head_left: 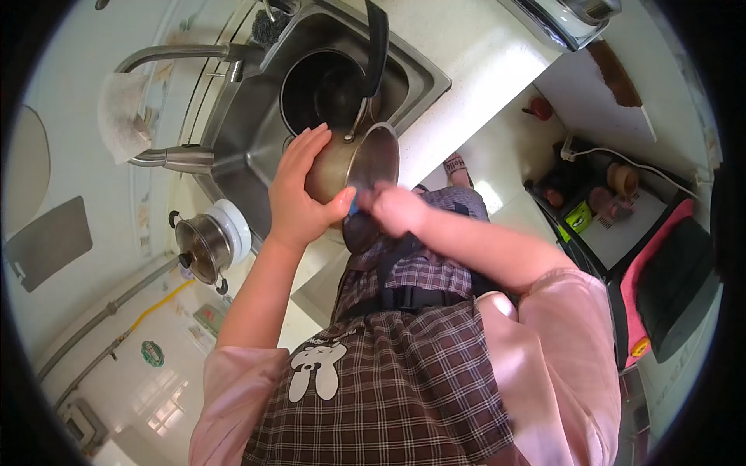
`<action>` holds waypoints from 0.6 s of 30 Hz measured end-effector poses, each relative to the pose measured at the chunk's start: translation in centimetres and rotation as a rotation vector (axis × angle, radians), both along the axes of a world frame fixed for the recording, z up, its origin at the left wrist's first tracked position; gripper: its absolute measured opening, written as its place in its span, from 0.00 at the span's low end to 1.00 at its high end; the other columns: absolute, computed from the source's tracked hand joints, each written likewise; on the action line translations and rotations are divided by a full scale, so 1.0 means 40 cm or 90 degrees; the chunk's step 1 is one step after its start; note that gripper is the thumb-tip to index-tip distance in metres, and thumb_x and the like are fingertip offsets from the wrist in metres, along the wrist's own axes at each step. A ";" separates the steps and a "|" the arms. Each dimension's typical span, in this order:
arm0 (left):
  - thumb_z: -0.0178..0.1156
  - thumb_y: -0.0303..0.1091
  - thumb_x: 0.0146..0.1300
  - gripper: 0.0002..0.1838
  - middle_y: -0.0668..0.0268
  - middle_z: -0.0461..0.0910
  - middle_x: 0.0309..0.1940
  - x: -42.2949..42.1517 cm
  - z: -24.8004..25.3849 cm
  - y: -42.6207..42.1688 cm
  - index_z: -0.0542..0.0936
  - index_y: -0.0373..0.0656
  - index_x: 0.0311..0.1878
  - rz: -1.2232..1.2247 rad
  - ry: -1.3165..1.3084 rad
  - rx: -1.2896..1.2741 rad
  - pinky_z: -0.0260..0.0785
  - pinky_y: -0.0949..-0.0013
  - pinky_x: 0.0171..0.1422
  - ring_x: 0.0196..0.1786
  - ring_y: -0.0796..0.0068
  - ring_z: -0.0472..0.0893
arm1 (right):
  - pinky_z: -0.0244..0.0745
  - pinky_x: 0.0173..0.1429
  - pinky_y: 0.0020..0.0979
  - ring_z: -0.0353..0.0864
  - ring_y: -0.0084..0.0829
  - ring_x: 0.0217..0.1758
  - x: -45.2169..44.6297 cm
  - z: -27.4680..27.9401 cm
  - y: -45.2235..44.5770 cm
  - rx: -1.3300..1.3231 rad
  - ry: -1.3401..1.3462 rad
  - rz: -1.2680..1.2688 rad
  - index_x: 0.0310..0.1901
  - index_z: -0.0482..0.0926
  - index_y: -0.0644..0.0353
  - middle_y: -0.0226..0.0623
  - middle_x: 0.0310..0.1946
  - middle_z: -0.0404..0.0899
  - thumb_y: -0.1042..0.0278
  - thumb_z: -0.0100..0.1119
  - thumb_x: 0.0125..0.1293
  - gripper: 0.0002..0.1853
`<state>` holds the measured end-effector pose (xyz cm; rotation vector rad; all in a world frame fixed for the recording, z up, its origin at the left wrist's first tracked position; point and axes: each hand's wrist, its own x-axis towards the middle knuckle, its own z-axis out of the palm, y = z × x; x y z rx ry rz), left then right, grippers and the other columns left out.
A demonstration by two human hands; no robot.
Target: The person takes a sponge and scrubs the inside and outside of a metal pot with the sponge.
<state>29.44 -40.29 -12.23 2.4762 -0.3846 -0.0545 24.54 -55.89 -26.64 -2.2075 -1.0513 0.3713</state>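
One saucepan (pixel 336 165); one dark pot (pixel 315 89), 11 o'clock; one lidded pot (pixel 203 245), 9
Left hand (pixel 301 190) spread, clamping saucepan; right hand (pixel 396 210) blurred, can't tell

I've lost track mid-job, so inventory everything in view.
Pan: 1, metallic, black handle, centre
Blue item: 1, blue, mostly hidden at pan's mouth
Sink: 1, silver, beyond pan
Dark pot: 1, black, in sink
Faucet: 1, silver, left of sink
Cloth: 1, white, on faucet
Scrubbing pad: 1, dark, sink's far corner
Lidded pot: 1, silver, left
Dishes: unclear count, white, beside lidded pot
Wall boards: 2, beige and grey, far left
Hose: 1, yellow, lower left
Cable: 1, white, right
Packet: 1, green, right
Small clutter: uncountable, mixed, right
Apron: 1, brown plaid, front of body
Foot: 1, pinkish footwear, right of pan
Left hand: 1, bare, on pan's outside
Right hand: 1, bare, blurred, at pan's mouth
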 end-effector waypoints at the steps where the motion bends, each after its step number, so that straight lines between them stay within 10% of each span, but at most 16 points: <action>1: 0.66 0.56 0.48 0.40 0.53 0.75 0.63 -0.002 0.002 0.003 0.75 0.37 0.60 -0.001 0.000 -0.001 0.60 0.55 0.73 0.67 0.52 0.71 | 0.80 0.44 0.39 0.82 0.40 0.38 -0.024 0.029 -0.003 0.150 0.090 -0.036 0.40 0.81 0.63 0.38 0.28 0.82 0.70 0.56 0.51 0.14; 14: 0.67 0.52 0.48 0.39 0.54 0.75 0.63 -0.003 0.006 -0.007 0.76 0.36 0.60 0.019 0.001 0.006 0.61 0.56 0.72 0.66 0.53 0.73 | 0.75 0.45 0.29 0.79 0.33 0.38 0.069 -0.010 -0.047 0.054 -0.248 -0.054 0.37 0.80 0.57 0.32 0.33 0.81 0.67 0.56 0.52 0.10; 18: 0.67 0.52 0.48 0.39 0.53 0.75 0.63 0.008 -0.001 0.004 0.76 0.36 0.60 0.038 0.012 0.003 0.61 0.57 0.72 0.67 0.54 0.73 | 0.75 0.46 0.31 0.78 0.35 0.40 0.005 0.018 -0.030 0.126 -0.030 0.046 0.38 0.80 0.58 0.32 0.35 0.81 0.66 0.56 0.52 0.12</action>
